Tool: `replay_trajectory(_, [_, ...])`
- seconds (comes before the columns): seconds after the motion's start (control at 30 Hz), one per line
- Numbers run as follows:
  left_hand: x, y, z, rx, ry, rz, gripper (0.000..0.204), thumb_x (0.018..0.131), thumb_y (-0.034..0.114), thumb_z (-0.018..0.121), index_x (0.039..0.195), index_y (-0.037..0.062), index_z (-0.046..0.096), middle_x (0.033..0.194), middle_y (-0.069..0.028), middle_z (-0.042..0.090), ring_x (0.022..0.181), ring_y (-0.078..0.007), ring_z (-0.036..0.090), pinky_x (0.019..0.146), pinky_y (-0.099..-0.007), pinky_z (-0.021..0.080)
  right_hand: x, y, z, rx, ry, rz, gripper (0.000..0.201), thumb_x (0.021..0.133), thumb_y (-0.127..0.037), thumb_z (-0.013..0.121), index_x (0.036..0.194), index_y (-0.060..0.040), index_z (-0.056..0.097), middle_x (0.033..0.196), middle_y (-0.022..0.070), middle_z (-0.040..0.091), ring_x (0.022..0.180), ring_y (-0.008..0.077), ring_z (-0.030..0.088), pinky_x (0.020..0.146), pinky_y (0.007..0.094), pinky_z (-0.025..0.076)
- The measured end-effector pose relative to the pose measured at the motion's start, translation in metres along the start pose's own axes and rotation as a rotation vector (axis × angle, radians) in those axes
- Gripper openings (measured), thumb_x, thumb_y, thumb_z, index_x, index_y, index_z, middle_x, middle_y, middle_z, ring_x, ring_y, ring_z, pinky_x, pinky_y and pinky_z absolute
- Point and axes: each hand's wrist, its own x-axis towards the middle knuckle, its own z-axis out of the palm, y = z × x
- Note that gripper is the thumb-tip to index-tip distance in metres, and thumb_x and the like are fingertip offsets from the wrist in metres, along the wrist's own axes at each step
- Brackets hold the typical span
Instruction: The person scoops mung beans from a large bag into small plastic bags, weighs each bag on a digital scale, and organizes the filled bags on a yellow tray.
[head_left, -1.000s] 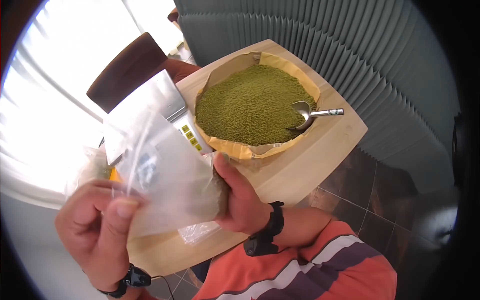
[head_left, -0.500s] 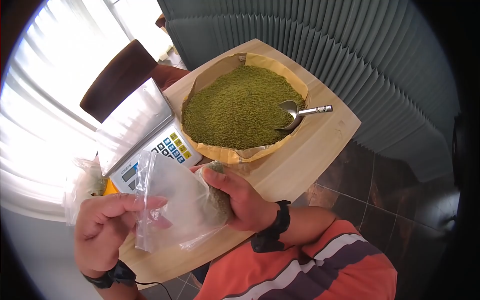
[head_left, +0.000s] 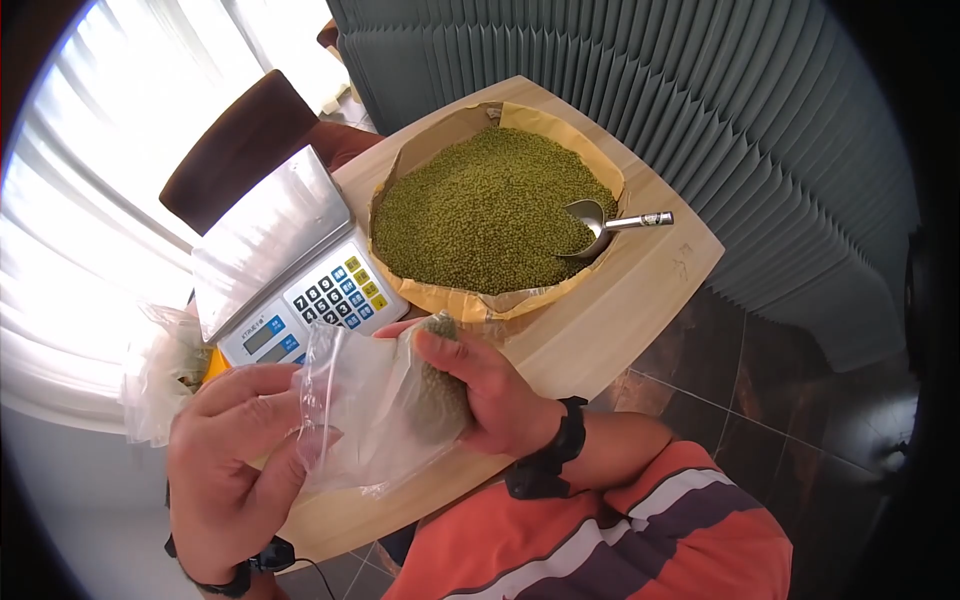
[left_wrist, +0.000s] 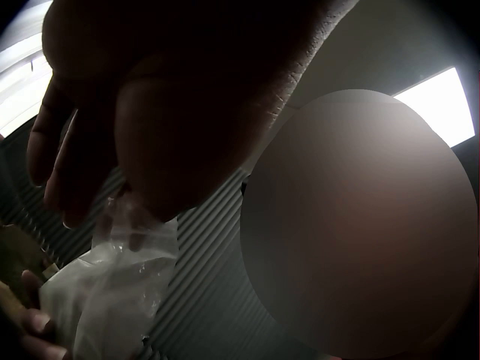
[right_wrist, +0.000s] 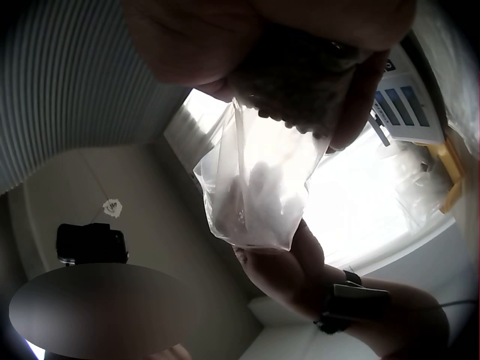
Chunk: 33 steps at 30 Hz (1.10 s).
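Observation:
A clear zip bag [head_left: 365,410] with green beans bunched at one end is held between the two hands over the table's near edge. The right hand [head_left: 500,400] grips the bean-filled end, thumb on top. At the zip edge, the left hand [head_left: 235,460] pinches the bag between thumb and fingers. In the right wrist view the empty part of the bag [right_wrist: 251,187] hangs between the right hand [right_wrist: 300,37] and the left hand [right_wrist: 281,266]. The left wrist view shows the left hand [left_wrist: 157,97] dark above the bag [left_wrist: 116,289].
A paper sack [head_left: 470,298] full of green beans stands on the wooden table [head_left: 660,270], a metal scoop [head_left: 600,228] stuck in it. Left of it is a digital scale [head_left: 275,240]. Beyond are a brown chair [head_left: 240,150], a filled plastic bag [head_left: 160,370] and a pleated curtain [head_left: 640,110].
The left hand has moved right and its fingers have shifted on the zip edge. The bag has come down off the scale's keypad, which shows more fully.

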Motion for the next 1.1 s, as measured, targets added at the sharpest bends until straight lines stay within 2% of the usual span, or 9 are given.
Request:
replay_trajectory(0.1, [-0.004,-0.014,-0.007,-0.003,-0.192,0.041,0.040,0.069,0.009,0.100,0.102,-0.0026,0.082,0.092,-0.0129,0.078,0.078,-0.0304,0.075,0.071,-0.0369,0.056,-0.002,0.000,0.002,-0.064,-0.031,0.038,0.054,0.115,-0.044,0.062,0.149,-0.0029,0.057,0.134,0.0107,0.069,0.124,0.0193,0.070,0.105,0.0391,0.059])
replay_trajectory(0.2, [0.000,-0.001,-0.012,0.021,-0.224,-0.133,0.052,0.063,0.020,0.106,0.102,-0.0023,0.080,0.088,-0.0133,0.076,0.078,-0.0318,0.075,0.072,-0.0379,0.057,-0.003,0.004,0.005,-0.121,-0.033,-0.018,0.053,0.114,-0.042,0.063,0.150,-0.0027,0.057,0.135,0.0104,0.068,0.123,0.0183,0.069,0.105,0.0381,0.059])
replay_trajectory(0.33, [0.003,0.005,-0.018,0.146,-0.197,-0.129,0.068,0.051,0.033,0.110,0.101,-0.0014,0.078,0.085,-0.0123,0.075,0.078,-0.0315,0.075,0.074,-0.0380,0.058,-0.004,0.006,0.005,-0.119,-0.023,-0.010,0.054,0.114,-0.040,0.065,0.151,-0.0026,0.056,0.135,0.0107,0.068,0.121,0.0179,0.070,0.103,0.0375,0.059])
replay_trajectory(0.43, [0.000,0.002,-0.021,0.115,-0.215,-0.260,0.078,0.042,0.030,0.107,0.105,-0.0024,0.075,0.104,-0.0130,0.077,0.092,-0.0256,0.075,0.086,-0.0374,0.058,-0.006,0.005,0.004,-0.111,-0.040,-0.029,0.055,0.113,-0.041,0.066,0.151,-0.0025,0.056,0.126,0.0112,0.071,0.114,0.0184,0.072,0.101,0.0373,0.059])
replay_trajectory(0.57, [-0.004,-0.001,-0.016,0.070,-0.133,-0.265,0.076,0.047,0.030,0.108,0.107,-0.0017,0.074,0.101,-0.0128,0.079,0.090,-0.0253,0.076,0.085,-0.0369,0.058,-0.006,0.005,0.007,-0.080,-0.011,-0.050,0.057,0.113,-0.042,0.066,0.152,-0.0026,0.055,0.113,0.0115,0.075,0.105,0.0193,0.074,0.098,0.0375,0.060])
replay_trajectory(0.63, [-0.004,-0.001,-0.015,0.019,-0.056,-0.303,0.075,0.050,0.033,0.110,0.106,-0.0024,0.076,0.096,-0.0147,0.080,0.084,-0.0276,0.078,0.082,-0.0371,0.059,-0.006,0.003,0.010,-0.070,0.007,-0.045,0.057,0.113,-0.042,0.067,0.152,-0.0031,0.055,0.113,0.0115,0.075,0.106,0.0194,0.074,0.098,0.0375,0.060])
replay_trajectory(0.83, [-0.008,-0.012,-0.026,-0.046,0.012,-0.269,0.077,0.061,0.025,0.105,0.125,-0.0056,0.077,0.110,-0.0127,0.080,0.098,-0.0235,0.075,0.086,-0.0349,0.057,-0.007,-0.010,0.005,-0.050,0.048,-0.127,0.052,0.112,-0.038,0.068,0.152,-0.0057,0.056,0.123,0.0111,0.073,0.114,0.0203,0.073,0.100,0.0390,0.061])
replay_trajectory(0.9, [-0.013,-0.025,-0.032,-0.119,-0.190,-0.139,0.066,0.074,0.021,0.098,0.130,-0.0053,0.077,0.111,-0.0130,0.080,0.101,-0.0221,0.073,0.087,-0.0345,0.056,-0.005,-0.016,0.005,-0.043,0.079,-0.176,0.051,0.112,-0.036,0.068,0.152,-0.0062,0.056,0.128,0.0110,0.072,0.116,0.0206,0.073,0.101,0.0395,0.061])
replay_trajectory(1.1, [-0.010,-0.025,-0.025,-0.385,-0.303,-0.216,0.034,0.090,0.013,0.086,0.120,-0.0032,0.080,0.103,-0.0125,0.080,0.088,-0.0211,0.074,0.081,-0.0320,0.056,-0.003,-0.020,0.000,0.018,0.081,-0.255,0.048,0.113,-0.032,0.068,0.152,-0.0065,0.056,0.133,0.0104,0.070,0.119,0.0214,0.072,0.102,0.0404,0.062])
